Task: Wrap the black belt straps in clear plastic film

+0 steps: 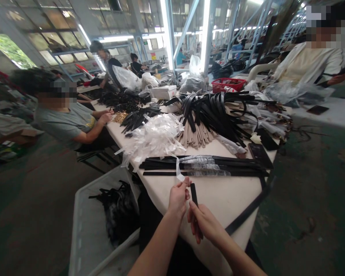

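A short black strap stands in the right hand, its long axis running away from the person, with the upper end clear of the fingers and the lower end passing behind them. The right hand is clenched around it and is the nearer hand. The left hand is closed in a pinch on a white film strip, which rises from its fingertips toward the bench's far side; whether that strip is attached to anything further on is hard to tell. The top of the strap stands just beside those left fingertips, not quite touching them.

Beyond both hands, on the white-covered bench, lies a row of long black straps wrapped in clear film, set crosswise to the held strap. Farther ahead are loose white film scraps and a large heap of black straps. Off to the right of the right hand, a long black strap hangs down past the bench edge. To the left of the left hand stands a pale plastic crate holding black material, and a seated co-worker works farther along the bench
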The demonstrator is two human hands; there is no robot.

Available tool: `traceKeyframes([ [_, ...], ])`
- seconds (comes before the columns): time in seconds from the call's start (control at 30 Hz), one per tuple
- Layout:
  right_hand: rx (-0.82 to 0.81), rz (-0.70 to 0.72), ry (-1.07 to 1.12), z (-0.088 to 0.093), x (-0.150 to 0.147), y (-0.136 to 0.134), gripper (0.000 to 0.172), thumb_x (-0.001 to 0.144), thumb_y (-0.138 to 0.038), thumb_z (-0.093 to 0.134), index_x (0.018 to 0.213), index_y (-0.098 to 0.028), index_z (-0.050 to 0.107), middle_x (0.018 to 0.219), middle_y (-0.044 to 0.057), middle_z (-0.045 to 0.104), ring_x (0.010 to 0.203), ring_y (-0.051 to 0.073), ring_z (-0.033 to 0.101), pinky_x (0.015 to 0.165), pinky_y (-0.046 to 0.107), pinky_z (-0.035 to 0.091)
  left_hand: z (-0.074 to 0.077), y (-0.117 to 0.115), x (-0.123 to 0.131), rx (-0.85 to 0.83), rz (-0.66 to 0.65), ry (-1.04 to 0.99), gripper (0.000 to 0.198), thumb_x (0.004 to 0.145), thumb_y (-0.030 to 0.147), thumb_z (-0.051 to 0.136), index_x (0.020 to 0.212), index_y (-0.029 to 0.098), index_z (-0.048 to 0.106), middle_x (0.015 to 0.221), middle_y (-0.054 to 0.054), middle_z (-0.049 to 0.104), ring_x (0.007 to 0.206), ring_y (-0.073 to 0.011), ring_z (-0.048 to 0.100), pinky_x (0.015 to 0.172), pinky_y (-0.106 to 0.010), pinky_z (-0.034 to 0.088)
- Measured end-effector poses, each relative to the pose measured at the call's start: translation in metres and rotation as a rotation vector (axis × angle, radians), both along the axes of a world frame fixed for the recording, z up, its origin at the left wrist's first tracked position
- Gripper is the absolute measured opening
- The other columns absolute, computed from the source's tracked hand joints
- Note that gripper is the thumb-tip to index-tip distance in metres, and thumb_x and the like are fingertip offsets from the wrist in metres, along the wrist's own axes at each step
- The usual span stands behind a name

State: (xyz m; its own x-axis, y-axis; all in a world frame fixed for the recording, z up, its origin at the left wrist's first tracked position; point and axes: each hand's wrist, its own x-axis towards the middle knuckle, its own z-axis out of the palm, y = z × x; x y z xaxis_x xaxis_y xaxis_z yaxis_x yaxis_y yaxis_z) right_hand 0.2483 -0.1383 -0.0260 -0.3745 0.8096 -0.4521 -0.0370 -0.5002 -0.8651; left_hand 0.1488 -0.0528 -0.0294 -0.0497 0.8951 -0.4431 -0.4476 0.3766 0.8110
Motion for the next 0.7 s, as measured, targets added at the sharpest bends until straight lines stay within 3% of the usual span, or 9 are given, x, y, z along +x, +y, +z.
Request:
traceKeyframes([
  [0.1, 0.019, 0.004, -0.030, 0.005, 0.000, 0.000, 0.072, 0.089, -0.081, 0.023, 0.073, -0.017, 0.053, 0.043, -0.002, 0.055, 0.027, 0.011, 0.051, 0.028, 0.017, 0.025, 0.001, 0.001, 0.000, -0.011, 0.013, 0.002, 0.057, 0.057, 0.058, 0.088, 0.081, 0.009, 0.070, 0.079, -0.006, 0.067, 0.041, -0.0005, 0.033, 0.038, -0.020, 0.022],
  [0.23, 0.009, 0.032, -0.042, 0.004, -0.002, 0.002, 0.069, 0.091, -0.078, 0.027, 0.070, -0.017, 0.054, 0.042, -0.001, 0.056, 0.027, 0.012, 0.050, 0.027, 0.017, 0.026, 0.005, 0.000, 0.000, -0.047, -0.001, 0.035, 0.059, 0.055, 0.058, 0.088, 0.082, 0.009, 0.071, 0.050, 0.006, 0.048, 0.039, -0.0032, 0.032, 0.039, -0.020, 0.021],
  [0.37, -0.011, 0.013, -0.043, 0.000, -0.003, 0.005, 0.071, 0.090, -0.079, 0.025, 0.070, -0.017, 0.054, 0.041, -0.001, 0.055, 0.026, 0.012, 0.050, 0.026, 0.017, 0.026, 0.006, 0.000, -0.001, -0.026, -0.007, -0.001, 0.058, 0.055, 0.058, 0.089, 0.081, 0.009, 0.071, 0.055, 0.004, 0.052, 0.040, -0.0025, 0.032, 0.039, -0.020, 0.022],
  [0.5, -0.025, 0.013, -0.050, -0.003, -0.002, 0.006, 0.072, 0.089, -0.081, 0.025, 0.070, -0.017, 0.054, 0.041, -0.001, 0.055, 0.026, 0.012, 0.050, 0.027, 0.017, 0.026, 0.005, 0.000, -0.003, -0.044, -0.041, -0.013, 0.056, 0.057, 0.055, 0.089, 0.082, 0.009, 0.071, 0.047, 0.009, 0.039, 0.039, -0.0031, 0.029, 0.039, -0.020, 0.021],
  [0.7, -0.041, 0.008, -0.055, -0.004, 0.000, 0.007, 0.071, 0.090, -0.078, 0.025, 0.070, -0.017, 0.054, 0.041, -0.001, 0.055, 0.024, 0.011, 0.047, 0.026, 0.016, 0.026, 0.007, -0.001, -0.004, -0.013, -0.031, -0.007, 0.055, 0.058, 0.053, 0.089, 0.083, 0.008, 0.071, 0.066, 0.001, 0.056, 0.042, -0.0010, 0.030, 0.039, -0.020, 0.021],
])
